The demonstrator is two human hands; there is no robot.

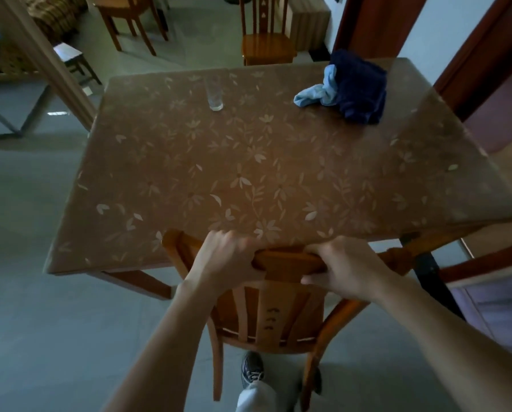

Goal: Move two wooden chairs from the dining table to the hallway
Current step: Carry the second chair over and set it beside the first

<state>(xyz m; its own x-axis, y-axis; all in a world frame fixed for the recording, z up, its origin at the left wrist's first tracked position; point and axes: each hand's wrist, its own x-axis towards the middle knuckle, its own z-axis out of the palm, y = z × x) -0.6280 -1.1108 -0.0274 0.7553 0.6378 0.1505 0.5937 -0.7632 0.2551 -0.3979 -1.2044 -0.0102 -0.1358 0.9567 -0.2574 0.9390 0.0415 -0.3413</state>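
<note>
A wooden chair [274, 319] stands tucked against the near edge of the dining table [248, 162], its slatted back facing me. My left hand [228, 257] grips the left part of its top rail, and my right hand [342, 267] grips the right part. Both hands are closed around the rail. A second wooden chair [266, 46] stands at the table's far side, facing me. A third wooden chair [130, 16] stands further back on the left.
On the flower-patterned tabletop stand a clear glass [214, 93] and a dark blue and light blue cloth pile [349, 87]. A dark red door frame [471, 63] rises at the right. A small stool [73, 59] sits at far left. My shoe [251, 368] is under the chair.
</note>
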